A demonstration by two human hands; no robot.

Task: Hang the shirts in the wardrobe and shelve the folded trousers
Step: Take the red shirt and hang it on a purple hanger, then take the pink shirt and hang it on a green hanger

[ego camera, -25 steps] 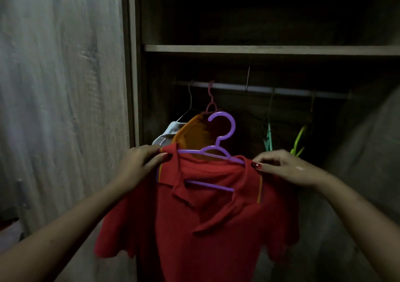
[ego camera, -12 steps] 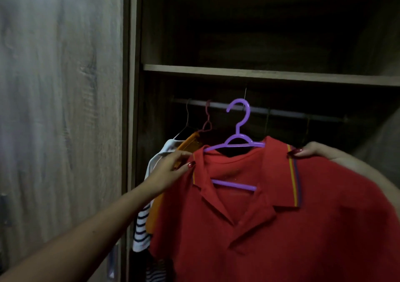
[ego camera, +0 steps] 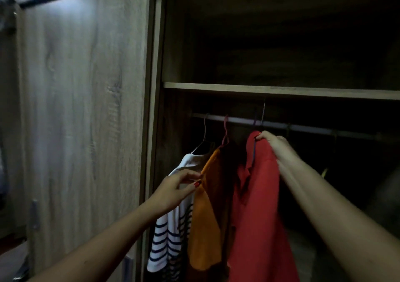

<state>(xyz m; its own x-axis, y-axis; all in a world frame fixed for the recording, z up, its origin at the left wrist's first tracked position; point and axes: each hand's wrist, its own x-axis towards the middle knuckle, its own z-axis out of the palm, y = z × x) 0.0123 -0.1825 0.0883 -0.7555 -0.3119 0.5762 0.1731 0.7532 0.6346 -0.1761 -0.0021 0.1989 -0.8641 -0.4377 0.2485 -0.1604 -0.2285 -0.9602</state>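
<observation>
The red shirt (ego camera: 259, 195) is seen hanging edge-on inside the wardrobe, on a purple hanger (ego camera: 253, 151) whose hook reaches up to the rail (ego camera: 303, 127) (whether it rests there cannot be told in the dim light). The shirt's top is gripped by the right hand (ego camera: 275, 143), fingers curled round the cloth beside the hanger. Just to its left an orange shirt (ego camera: 205, 227) hangs, its front edge pinched between thumb and fingers of the left hand (ego camera: 173, 190). A striped shirt (ego camera: 166, 238) hangs beyond that. A shelf (ego camera: 281, 92) runs above the rail, and a wooden door (ego camera: 86, 108) stands at left.
</observation>
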